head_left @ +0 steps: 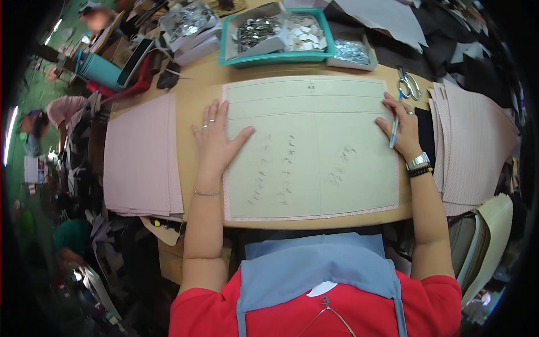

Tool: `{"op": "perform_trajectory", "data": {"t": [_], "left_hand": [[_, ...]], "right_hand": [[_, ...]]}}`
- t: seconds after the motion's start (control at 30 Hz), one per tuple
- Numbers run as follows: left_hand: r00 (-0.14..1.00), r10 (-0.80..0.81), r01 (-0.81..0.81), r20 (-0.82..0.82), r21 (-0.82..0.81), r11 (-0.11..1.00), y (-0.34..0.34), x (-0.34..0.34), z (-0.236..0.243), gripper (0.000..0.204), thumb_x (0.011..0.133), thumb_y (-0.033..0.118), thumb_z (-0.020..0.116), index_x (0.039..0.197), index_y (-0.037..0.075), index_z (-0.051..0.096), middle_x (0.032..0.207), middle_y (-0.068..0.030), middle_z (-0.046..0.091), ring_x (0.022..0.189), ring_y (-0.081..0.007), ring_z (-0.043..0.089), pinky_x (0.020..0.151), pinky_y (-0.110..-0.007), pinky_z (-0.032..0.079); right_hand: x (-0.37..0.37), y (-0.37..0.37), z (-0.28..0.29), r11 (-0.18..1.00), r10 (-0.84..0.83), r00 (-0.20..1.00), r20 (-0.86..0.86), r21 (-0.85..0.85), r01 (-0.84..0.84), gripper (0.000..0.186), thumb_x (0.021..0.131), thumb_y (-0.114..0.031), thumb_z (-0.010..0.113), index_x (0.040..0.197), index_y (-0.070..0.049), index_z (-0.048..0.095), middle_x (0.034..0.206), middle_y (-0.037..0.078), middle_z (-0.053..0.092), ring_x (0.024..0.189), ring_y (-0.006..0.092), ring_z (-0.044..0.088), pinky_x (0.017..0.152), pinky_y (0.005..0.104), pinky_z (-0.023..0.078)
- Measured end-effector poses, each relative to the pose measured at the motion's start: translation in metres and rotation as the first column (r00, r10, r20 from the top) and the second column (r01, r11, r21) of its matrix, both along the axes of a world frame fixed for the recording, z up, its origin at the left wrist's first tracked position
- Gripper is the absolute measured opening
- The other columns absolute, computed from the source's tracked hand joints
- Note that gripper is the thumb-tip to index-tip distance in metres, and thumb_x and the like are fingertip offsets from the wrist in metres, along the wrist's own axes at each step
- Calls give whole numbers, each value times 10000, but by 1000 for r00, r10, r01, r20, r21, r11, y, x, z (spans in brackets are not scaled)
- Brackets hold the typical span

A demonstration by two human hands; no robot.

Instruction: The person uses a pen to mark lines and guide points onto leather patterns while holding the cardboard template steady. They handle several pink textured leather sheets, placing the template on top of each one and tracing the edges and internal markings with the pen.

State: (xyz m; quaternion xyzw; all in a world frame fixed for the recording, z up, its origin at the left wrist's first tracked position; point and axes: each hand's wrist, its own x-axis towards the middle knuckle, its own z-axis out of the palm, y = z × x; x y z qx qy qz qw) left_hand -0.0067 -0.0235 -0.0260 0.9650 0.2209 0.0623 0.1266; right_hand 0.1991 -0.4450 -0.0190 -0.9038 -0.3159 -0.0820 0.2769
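A pale green card template (359, 191) with ruled lines and handwriting lies flat on the table. A narrow border of a pink striped fabric piece (226, 208) shows around its edges from underneath. My left hand (218, 137) rests on the template's left edge, fingers spread and flat, holding nothing. At the right edge, my right hand (405, 126) grips a blue and white pen (393, 135), its tip pointing toward me. The thumb and fingertips of that hand touch the template's edge.
Stacks of pink striped fabric pieces lie at left (140, 157) and right (474, 140). Scissors (409, 85) sit beyond my right hand. Along the back stand a teal tray (224, 45) of small metal and white pieces, and boxes (191, 25). Other people work at far left.
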Motion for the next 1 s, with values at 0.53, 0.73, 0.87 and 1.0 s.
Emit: {"op": "perform_trajectory", "data": {"t": [0.53,0.73,0.87,1.0], "left_hand": [[999,-5,6,33,-31,1000,2,0,-2,972,847,679,683,1574,97,404,1650,-184,332,1553,-364,243,1171,-760,95],[1000,-19,19,-2,18,1000,1,5,-1,966,855,682,672,1581,111,391,1654,-172,329,1548,-341,268,1166,-759,134],[1000,1,-1,-7,10,1000,2,2,3,943,865,656,678,1590,133,378,1656,-161,329,1550,-323,272,1171,-750,139],[1000,-19,19,0,-2,1000,0,2,1,917,871,627,686,1592,150,381,1657,-152,332,1551,-321,270,1173,-746,132]], "right_hand": [[3,2,-1,999,42,998,47,-17,-41,538,808,-308,845,1263,-94,654,1396,96,665,1164,312,647,1023,410,512],[4,-1,-1,999,37,997,64,14,-38,532,789,-342,852,1224,-98,668,1373,75,681,1134,317,667,1008,416,522],[6,1,-4,1000,22,999,30,9,-22,538,797,-392,847,1226,-124,665,1396,55,670,1172,309,653,1032,439,477],[2,-2,-6,999,-32,999,-25,-25,31,533,825,-432,828,1249,-159,656,1444,31,639,1248,292,604,1087,460,396]]}}
